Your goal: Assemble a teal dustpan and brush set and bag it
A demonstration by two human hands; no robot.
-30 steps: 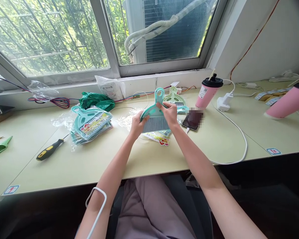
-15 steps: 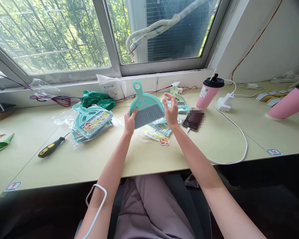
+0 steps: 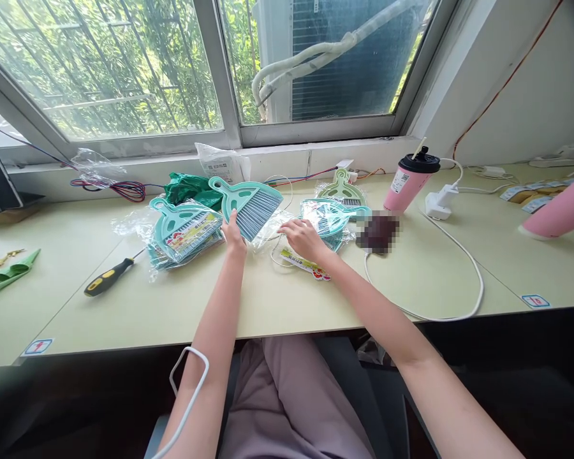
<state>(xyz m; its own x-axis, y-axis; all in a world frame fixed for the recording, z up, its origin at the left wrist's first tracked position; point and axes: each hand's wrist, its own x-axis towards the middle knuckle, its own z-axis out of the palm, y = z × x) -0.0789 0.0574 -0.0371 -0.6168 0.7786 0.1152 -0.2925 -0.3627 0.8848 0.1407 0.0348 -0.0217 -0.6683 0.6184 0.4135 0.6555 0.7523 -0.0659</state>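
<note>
Left hand (image 3: 233, 233) pinching teal brush-and-dustpan set (image 3: 247, 203), right hand (image 3: 304, 237) spread on plastic wrappers (image 3: 272, 224), packed sets (image 3: 184, 231) and screwdriver (image 3: 110, 277) leftward

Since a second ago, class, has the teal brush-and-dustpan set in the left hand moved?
Yes. The brush-and-dustpan set has swung left, away from the pink cup and toward the packaged stack, held by the left hand.

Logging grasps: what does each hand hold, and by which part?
Left hand grips the teal brush-and-dustpan set at its bristle edge. Right hand rests on clear packaging, holding nothing.
</note>
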